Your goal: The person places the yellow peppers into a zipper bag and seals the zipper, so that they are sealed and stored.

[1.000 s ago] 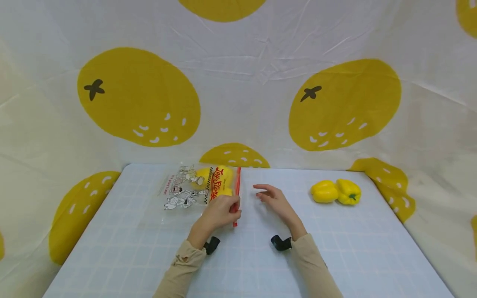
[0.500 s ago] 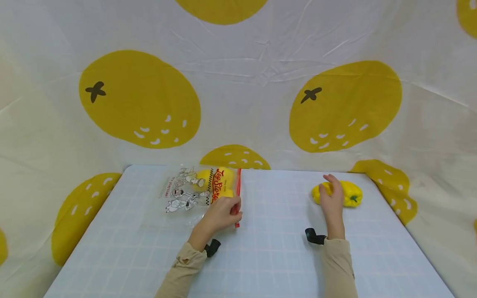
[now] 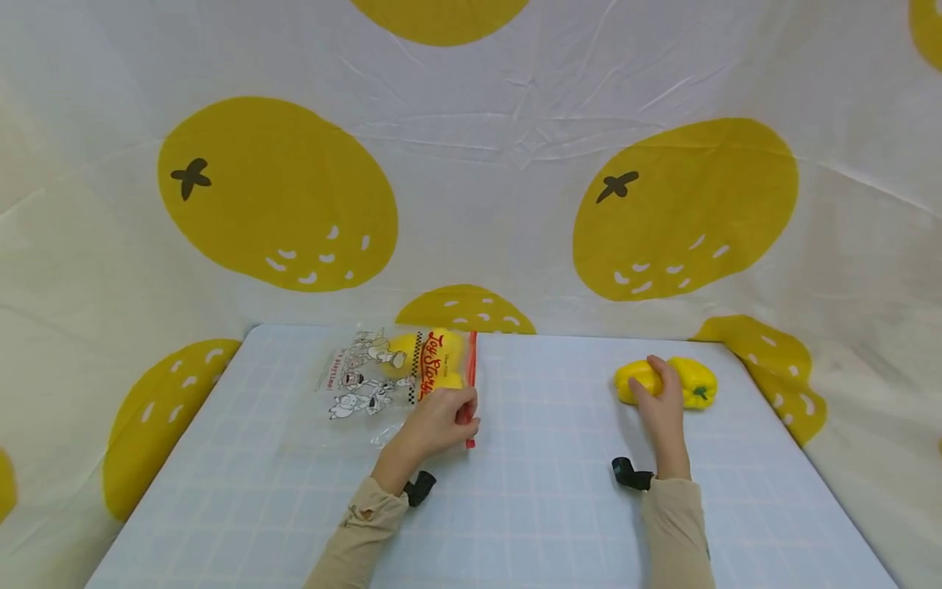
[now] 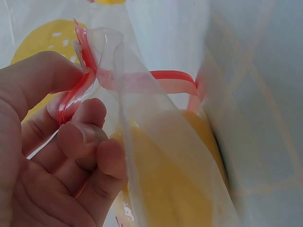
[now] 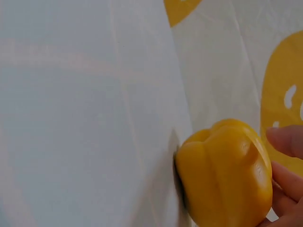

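The left hand (image 3: 434, 421) pinches the red strip (image 3: 472, 352) of a clear bag (image 3: 368, 384) lying on the table (image 3: 545, 499), while the right hand (image 3: 664, 413) stands half open at the left pepper (image 3: 638, 373), as I follow from my remote station. My left wrist feed shows the strip caught between digits, with three more fingertips bunched and bent just below that grip. From there the strip curves across to the far edge of the bag, close to the table. Inside, I see a yellow thing (image 4: 196, 142), partly veiled by the plastic, whose front carries red "Toy Story" lettering and outlined characters.

Over on the right, I have thumb and fingers parted and loosely bent about the left pepper, which rests on the table. My right wrist feed puts the digits right at the pepper's side; whether they press on it, I cannot tell. The right pepper (image 3: 694, 375) sits against its neighbor, green stem toward my head camera, beyond the fingers. Tan sleeves (image 3: 356, 528) cover both forearms, and a small black mount (image 3: 421, 488) juts from each wrist. Behind the table hangs a pale backdrop (image 3: 486, 221) printed with large yellow fruit.
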A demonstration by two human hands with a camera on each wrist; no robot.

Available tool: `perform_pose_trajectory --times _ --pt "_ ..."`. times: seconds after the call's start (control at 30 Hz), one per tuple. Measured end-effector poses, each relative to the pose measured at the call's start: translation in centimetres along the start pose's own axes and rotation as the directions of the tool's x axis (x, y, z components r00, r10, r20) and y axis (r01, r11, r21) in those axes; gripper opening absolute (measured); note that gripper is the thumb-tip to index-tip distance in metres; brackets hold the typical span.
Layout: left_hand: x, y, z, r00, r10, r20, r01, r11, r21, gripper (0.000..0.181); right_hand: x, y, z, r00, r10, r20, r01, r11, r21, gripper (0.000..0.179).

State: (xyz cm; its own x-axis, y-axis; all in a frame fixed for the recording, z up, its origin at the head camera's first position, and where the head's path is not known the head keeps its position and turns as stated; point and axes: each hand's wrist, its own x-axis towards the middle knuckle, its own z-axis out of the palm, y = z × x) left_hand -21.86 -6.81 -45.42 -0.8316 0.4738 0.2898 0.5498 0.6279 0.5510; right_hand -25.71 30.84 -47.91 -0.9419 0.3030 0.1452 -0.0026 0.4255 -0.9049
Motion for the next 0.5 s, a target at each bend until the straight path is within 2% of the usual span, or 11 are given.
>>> perform_pose_trajectory --times 0.27,0.5 --pt "0.03 -0.09 -0.04 1.0 0.006 0.003 -0.006 1.0 0.007 0.022 0.12 -0.06 0.27 0.988 0.099 0.117 -0.114 0.985 0.132 0.056" --pt "0.02 -0.14 0.03 1.0 0.005 0.006 -0.006 1.0 0.011 0.022 0.27 0.2 0.83 0.945 0.176 0.276 -0.23 0.957 0.177 0.068"
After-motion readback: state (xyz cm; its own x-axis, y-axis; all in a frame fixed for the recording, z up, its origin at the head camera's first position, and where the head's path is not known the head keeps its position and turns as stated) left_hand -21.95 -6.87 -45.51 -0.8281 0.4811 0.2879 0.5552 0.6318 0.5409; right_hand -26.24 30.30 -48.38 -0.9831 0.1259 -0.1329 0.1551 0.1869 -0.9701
